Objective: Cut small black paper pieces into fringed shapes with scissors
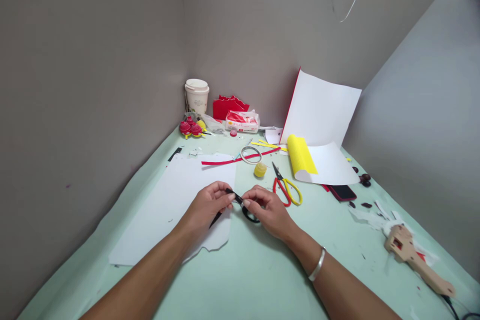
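My left hand (208,205) pinches one end of a narrow black strip (235,195) above the edge of a large white paper (165,195). Facing it, my right hand (268,210) has its fingers closed at the strip's other end. A black ring-shaped handle (250,215) shows below my right fingertips, and a dark pointed piece (215,219) hangs under my left fingers. Whether these two belong to one object is hidden by the hands. Beyond my right hand lie scissors with red and yellow handles (288,189) and a small yellow roll (260,170).
A tape ring (251,155) and red strip (221,163) lie ahead. Farther back stand a lidded cup (197,96) and a tissue pack (242,122). At right are yellow corrugated paper (302,155), white sheets (322,107), a phone (342,193) and a glue gun (418,260).
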A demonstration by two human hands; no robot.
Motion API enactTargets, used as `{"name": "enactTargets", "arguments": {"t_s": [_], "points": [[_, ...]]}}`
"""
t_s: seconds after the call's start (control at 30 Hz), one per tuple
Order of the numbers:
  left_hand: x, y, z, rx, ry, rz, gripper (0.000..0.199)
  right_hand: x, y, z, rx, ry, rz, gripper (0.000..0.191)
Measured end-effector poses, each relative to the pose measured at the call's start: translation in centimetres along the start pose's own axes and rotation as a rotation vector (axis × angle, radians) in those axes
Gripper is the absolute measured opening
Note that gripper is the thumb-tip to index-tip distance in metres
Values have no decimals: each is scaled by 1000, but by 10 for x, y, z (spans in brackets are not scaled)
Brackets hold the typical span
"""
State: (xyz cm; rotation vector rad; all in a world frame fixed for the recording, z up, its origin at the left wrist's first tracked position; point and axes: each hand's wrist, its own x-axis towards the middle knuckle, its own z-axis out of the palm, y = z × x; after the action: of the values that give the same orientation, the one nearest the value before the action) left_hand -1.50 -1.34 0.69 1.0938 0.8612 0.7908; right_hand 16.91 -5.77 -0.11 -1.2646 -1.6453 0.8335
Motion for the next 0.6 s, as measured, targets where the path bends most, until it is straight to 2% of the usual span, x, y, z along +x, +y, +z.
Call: {"name": "enactTargets", "arguments": {"t_s": [0.33,0.6], "points": [[-2,3,1,-4,-49,-11,25,0,-2,0,27,-27,4,13],[-5,6,2,17,-42,-7,24,0,-2,0,37,-34,17,12]]}}
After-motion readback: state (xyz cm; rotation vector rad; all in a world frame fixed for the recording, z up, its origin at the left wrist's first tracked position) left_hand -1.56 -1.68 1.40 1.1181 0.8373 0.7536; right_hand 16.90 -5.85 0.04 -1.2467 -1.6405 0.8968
